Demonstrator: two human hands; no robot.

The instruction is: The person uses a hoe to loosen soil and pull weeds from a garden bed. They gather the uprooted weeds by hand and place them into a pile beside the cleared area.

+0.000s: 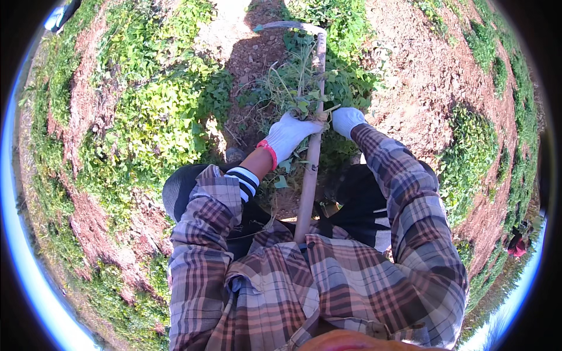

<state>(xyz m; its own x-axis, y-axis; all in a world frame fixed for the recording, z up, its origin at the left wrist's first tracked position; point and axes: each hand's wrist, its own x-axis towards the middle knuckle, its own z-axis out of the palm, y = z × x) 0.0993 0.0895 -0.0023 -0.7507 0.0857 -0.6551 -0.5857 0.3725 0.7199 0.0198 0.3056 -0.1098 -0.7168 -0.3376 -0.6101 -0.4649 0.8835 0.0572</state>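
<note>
My left hand (290,134), in a white knit glove with a red cuff, is closed around a long wooden handle (311,175) and a bunch of pulled weeds (292,90). The handle belongs to a sickle, whose curved blade (294,25) points left at the far end. Its butt end rests against my plaid shirt. My right hand (347,120), also in a white glove, is curled just right of the handle. A thin pale stem (332,108) reaches towards its fingers, which are mostly hidden, so I cannot tell whether they grip it.
Leafy green vines (153,118) grow in rows to the left, with another row (470,158) at the right. Reddish bare soil (408,66) runs between them. My bent knees (180,188) flank the handle. A dark and red object (518,243) lies at the far right.
</note>
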